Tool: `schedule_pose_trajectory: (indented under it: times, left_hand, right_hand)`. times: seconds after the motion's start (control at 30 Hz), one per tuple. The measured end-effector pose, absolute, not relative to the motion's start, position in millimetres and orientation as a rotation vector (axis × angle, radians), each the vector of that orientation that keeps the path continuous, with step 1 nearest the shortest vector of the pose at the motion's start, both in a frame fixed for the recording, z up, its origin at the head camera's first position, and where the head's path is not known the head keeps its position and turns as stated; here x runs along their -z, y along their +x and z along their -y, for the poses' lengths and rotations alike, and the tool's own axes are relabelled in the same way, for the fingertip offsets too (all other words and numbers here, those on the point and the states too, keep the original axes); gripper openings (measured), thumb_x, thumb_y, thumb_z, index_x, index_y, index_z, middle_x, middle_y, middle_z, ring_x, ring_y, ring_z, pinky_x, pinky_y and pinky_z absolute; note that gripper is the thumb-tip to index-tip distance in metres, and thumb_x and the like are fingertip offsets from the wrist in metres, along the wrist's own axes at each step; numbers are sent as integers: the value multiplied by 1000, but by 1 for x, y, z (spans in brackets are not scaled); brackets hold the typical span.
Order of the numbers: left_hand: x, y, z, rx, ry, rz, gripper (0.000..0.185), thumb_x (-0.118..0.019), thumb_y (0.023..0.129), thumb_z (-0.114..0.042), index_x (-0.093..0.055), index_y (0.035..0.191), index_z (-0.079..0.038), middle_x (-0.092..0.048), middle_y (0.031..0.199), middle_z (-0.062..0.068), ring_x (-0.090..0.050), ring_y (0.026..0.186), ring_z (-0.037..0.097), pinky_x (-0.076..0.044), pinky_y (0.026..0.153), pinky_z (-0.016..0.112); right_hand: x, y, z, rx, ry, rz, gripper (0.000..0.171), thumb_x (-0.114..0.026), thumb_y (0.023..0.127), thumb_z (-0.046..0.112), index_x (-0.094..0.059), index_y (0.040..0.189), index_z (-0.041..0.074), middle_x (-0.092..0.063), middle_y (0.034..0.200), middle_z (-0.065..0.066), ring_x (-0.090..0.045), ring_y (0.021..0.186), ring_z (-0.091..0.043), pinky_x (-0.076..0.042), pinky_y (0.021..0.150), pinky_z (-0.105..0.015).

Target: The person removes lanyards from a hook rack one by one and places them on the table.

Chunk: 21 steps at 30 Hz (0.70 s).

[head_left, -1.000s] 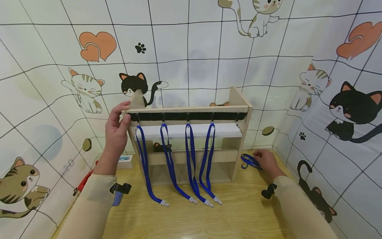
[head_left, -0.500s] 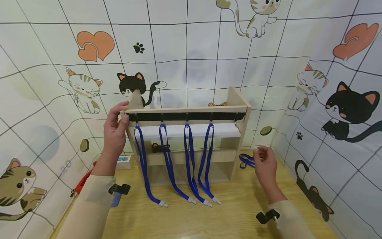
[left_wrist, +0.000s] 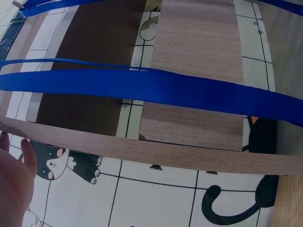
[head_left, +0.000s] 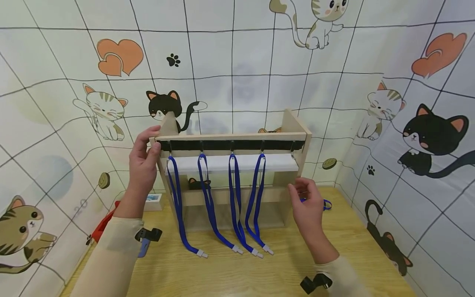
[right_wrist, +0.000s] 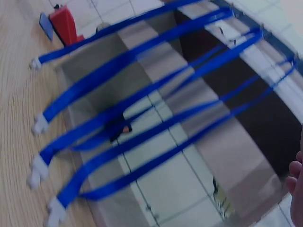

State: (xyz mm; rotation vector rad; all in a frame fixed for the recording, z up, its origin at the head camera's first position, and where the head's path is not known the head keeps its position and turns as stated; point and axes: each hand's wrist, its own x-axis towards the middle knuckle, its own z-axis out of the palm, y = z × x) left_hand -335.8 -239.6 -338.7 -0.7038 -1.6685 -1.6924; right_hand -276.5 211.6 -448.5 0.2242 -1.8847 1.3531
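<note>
Left hand [head_left: 142,165] grips the rack's [head_left: 237,136] top left corner, right hand [head_left: 308,206] hovers loosely open and empty by its right post, nearer the loose lanyard [head_left: 323,203] lying just right, towards the table's [head_left: 334,251] right edge

The rack [head_left: 230,181] is standing on the counter [head_left: 237,268], between the two hands. The left hand [head_left: 142,165] is gripping the rack's upper left corner; the right hand [head_left: 308,206] is hovering just beside its right post, holding nothing. Four lanyards [head_left: 219,198] are hanging from hooks under the top rail, to the right of the left hand, their ends lying on the counter in front of the rack. A fifth hook [head_left: 293,154] is sitting above the right hand. Another lanyard [head_left: 326,203] is lying on the counter just behind the right hand. A box [head_left: 153,201] is sitting below the left hand, beside the rack.
</note>
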Motion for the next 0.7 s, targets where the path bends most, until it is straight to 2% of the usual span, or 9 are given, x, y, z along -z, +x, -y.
schedule_pose_trajectory:
  times: [0.23, 0.4, 0.57, 0.7]
  left_hand:
    - [339, -338, 240, 1699, -719, 1647, 32, -58, 113, -3, -57, 144, 5, -54, 163, 10, -47, 145, 29, -49, 106, 29]
    - [339, -337, 241, 1697, -717, 1650, 32, -57, 114, -4, -57, 144, 5, -54, 163, 10, -46, 146, 30, -49, 107, 30]
    - [339, -336, 241, 1702, -709, 1642, 31, -57, 113, -3, -57, 143, 5, -54, 163, 9, -46, 146, 30, -50, 106, 30]
    - [340, -336, 239, 1712, -724, 1646, 32, -58, 113, -4, -57, 144, 5, -53, 163, 10, -45, 147, 33, -50, 107, 31]
  right_hand:
    - [433, -275, -168, -1308, 409, 1865, 29, -82, 99, 3, -74, 128, 4, -71, 105, -15, -67, 91, -18, -55, 79, -20]
    - [428, -278, -144, -1336, 393, 1852, 33, -85, 99, 8, -75, 131, 8, -69, 109, -15, -68, 91, -21, -56, 79, -27]
    - [423, -279, -126, -1288, 386, 1843, 36, -88, 96, 8, -73, 129, 2, -68, 109, -18, -72, 90, -27, -61, 77, -37]
    - [422, -280, -116, -1266, 313, 1849, 32, -87, 96, 5, -73, 124, 2, -68, 108, -15, -71, 91, -26, -63, 78, -42]
